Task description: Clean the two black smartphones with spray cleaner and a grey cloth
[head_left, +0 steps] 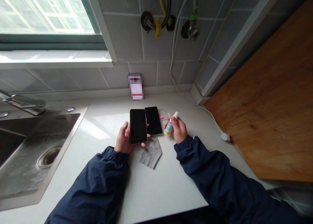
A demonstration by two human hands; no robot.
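Observation:
My left hand (pixel 124 137) is closed around a smartphone (pixel 138 126) with a dark screen, its fingertips showing past the right edge. Just right of it, a second dark-screened phone (pixel 153 120) lies on the white counter, partly overlapped in view by the held one. In my right hand (pixel 179 129) is a small spray bottle (pixel 169 127) with a white top and a blue and yellow label, tilted to the right. Below the phones a grey cloth (pixel 152 153) lies rumpled on the counter. A bit of pink (pixel 160 115) shows beside the second phone.
At the left is a steel sink (pixel 80 119) with a faucet (pixel 24 103). A blurred-out upright object (pixel 136 87) leans on the tiled wall. A white cable runs down to a plug (pixel 225 137) near the wooden panel (pixel 269 103) on the right.

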